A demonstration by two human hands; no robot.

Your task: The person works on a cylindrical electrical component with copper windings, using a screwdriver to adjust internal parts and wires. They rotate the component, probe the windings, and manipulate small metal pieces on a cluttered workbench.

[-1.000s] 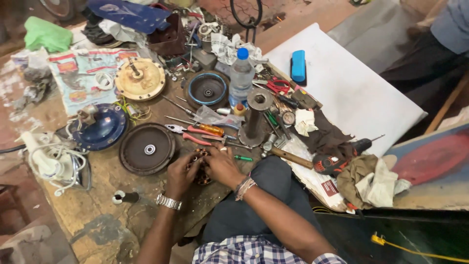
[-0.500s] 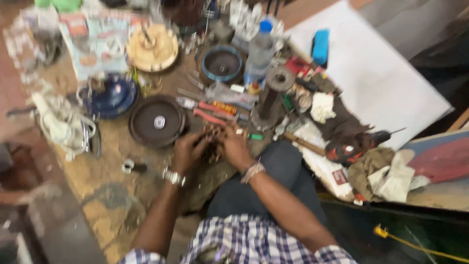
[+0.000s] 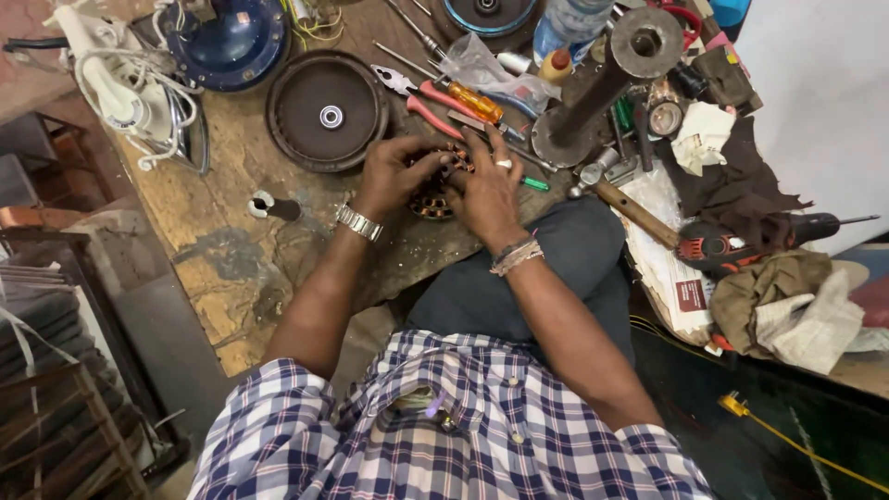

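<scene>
Both my hands close on a round motor winding core (image 3: 433, 190) with copper-coloured coils, held at the near edge of a worn wooden bench (image 3: 231, 250). My left hand (image 3: 396, 171), with a metal watch on its wrist, grips the core's left side. My right hand (image 3: 486, 190), with a ring and wrist bands, covers its right side, fingers over the top. Most of the core is hidden by the fingers. A dark round motor cover (image 3: 327, 111) lies just beyond my left hand.
Red-handled pliers (image 3: 426, 97) and an orange screwdriver (image 3: 472, 100) lie behind the hands. A grey steel pipe stand (image 3: 602, 88), a hammer (image 3: 630, 206), a power drill (image 3: 741, 245), rags (image 3: 787, 296), a blue fan housing (image 3: 227, 42) and a white iron (image 3: 130, 93) crowd the bench.
The view has dropped closer over the bench and my lap. Both hands stay on the winding core at the bench edge, with the fingers shifting slightly.
</scene>
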